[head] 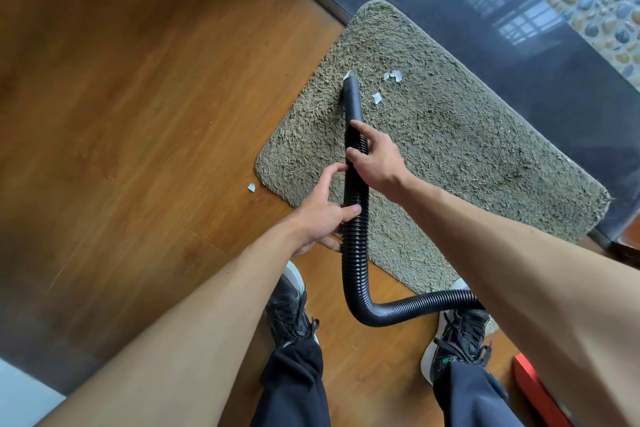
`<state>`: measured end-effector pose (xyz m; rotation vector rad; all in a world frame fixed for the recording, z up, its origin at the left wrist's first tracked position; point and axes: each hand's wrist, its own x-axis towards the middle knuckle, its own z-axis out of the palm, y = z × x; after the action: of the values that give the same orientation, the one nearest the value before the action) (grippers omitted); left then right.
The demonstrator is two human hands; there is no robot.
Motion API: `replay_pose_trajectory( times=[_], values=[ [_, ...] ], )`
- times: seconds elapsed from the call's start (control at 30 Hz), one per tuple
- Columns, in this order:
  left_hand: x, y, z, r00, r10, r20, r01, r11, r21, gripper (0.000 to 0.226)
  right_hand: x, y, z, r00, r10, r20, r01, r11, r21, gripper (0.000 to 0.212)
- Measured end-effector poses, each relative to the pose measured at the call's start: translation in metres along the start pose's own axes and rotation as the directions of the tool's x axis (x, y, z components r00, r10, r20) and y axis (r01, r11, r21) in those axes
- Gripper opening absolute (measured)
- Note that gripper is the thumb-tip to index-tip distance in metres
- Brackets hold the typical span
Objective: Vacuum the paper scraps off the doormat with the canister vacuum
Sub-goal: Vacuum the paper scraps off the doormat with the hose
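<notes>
— Black ribbed hose (pixel 353 253): who holds it?
— Both hands wrap it, left hand (pixel 325 215) below right hand (pixel 374 159). Its nozzle (pixel 351 94) tip touches a paper scrap (pixel 347 75) on the shaggy doormat (pixel 450 149); two scraps (pixel 376 98) lie near, another scrap (pixel 251 187) on the wooden floor (pixel 138 114).

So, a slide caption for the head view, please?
Left hand and right hand hold the vacuum hose, its nozzle on the doormat near paper scraps.
</notes>
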<state>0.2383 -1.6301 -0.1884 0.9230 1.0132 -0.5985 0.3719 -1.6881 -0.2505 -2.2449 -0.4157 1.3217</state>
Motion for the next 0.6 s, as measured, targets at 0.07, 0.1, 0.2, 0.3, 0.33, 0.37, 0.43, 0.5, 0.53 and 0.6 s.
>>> replay_pose_trajectory(
  times=[0.07,0.1,0.2,0.3,0.33,0.37,0.43,0.5,0.53,0.6],
  values=[
    [0.001,0.001,0.000,1.000,0.003,-0.002,-0.003,1.000,-0.010,0.061,0.000,-0.002,0.000,1.000,-0.009,-0.007,0.009,1.000,-0.005,0.070],
    [0.001,0.002,0.000,1.000,0.006,-0.004,-0.006,1.000,-0.016,0.061,0.002,-0.003,-0.001,1.000,-0.015,-0.008,0.015,1.000,-0.013,0.070],
    [0.004,0.005,-0.001,1.000,0.005,-0.015,-0.006,0.999,-0.035,0.062,0.008,-0.009,-0.002,1.000,-0.016,-0.001,0.016,0.999,-0.032,0.073],
    [0.006,0.007,-0.003,1.000,0.002,-0.021,-0.003,0.999,-0.039,0.064,0.011,-0.011,-0.002,1.000,-0.014,0.007,0.014,0.999,-0.029,0.076],
    [0.006,0.007,-0.002,1.000,0.001,-0.021,-0.002,0.999,-0.033,0.064,0.010,-0.011,-0.003,1.000,-0.013,0.007,0.013,1.000,-0.024,0.075],
    [0.006,0.008,-0.001,1.000,0.000,-0.021,-0.001,1.000,-0.026,0.064,0.010,-0.008,-0.003,1.000,-0.017,0.006,0.017,1.000,-0.021,0.075],
    [0.006,0.009,0.003,1.000,-0.004,-0.019,0.004,1.000,-0.007,0.065,0.007,-0.005,-0.006,1.000,-0.012,-0.010,0.012,1.000,-0.012,0.072],
    [0.007,0.010,0.009,1.000,-0.005,-0.014,0.005,1.000,0.020,0.065,0.004,0.001,-0.011,0.999,0.003,-0.037,-0.003,1.000,0.018,0.067],
    [0.008,0.011,0.012,1.000,-0.002,-0.006,0.003,0.999,0.040,0.066,0.002,0.004,-0.014,0.999,0.016,-0.052,-0.014,0.999,0.043,0.064],
    [0.009,0.011,0.018,1.000,0.002,0.014,-0.003,0.997,0.077,0.067,-0.003,0.013,-0.020,0.997,0.047,-0.067,-0.040,0.993,0.108,0.062]
  ],
)
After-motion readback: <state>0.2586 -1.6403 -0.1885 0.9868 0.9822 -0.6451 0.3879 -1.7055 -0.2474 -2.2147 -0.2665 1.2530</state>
